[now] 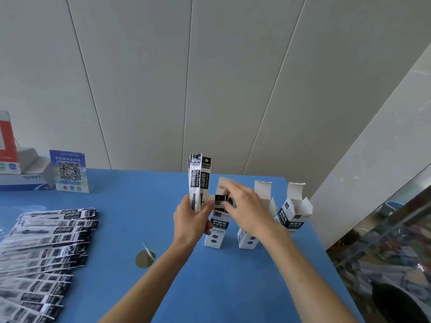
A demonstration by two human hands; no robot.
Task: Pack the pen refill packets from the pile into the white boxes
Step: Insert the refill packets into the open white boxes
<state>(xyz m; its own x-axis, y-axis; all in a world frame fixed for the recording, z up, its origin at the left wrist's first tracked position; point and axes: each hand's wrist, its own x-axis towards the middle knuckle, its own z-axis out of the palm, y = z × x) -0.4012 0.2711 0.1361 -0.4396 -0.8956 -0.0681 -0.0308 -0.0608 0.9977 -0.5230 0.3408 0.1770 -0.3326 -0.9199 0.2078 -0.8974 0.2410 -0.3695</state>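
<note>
Loading is judged under way in the head view: a bundle of refill packets (198,180) is gripped upright in the left hand (191,220), while a packet top (221,200) is pinched by the right hand (247,208) at the nearest white box (217,231). Next, that packet is likely to need pushing fully down; more packets lie in the pile (44,250) on the worktop (210,287).

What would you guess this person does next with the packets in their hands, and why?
Probably push the packet down into the leftmost white box. The right hand pinches it at that box's open top, while the left hand holds a bundle of packets upright beside it, ready to follow.
</note>
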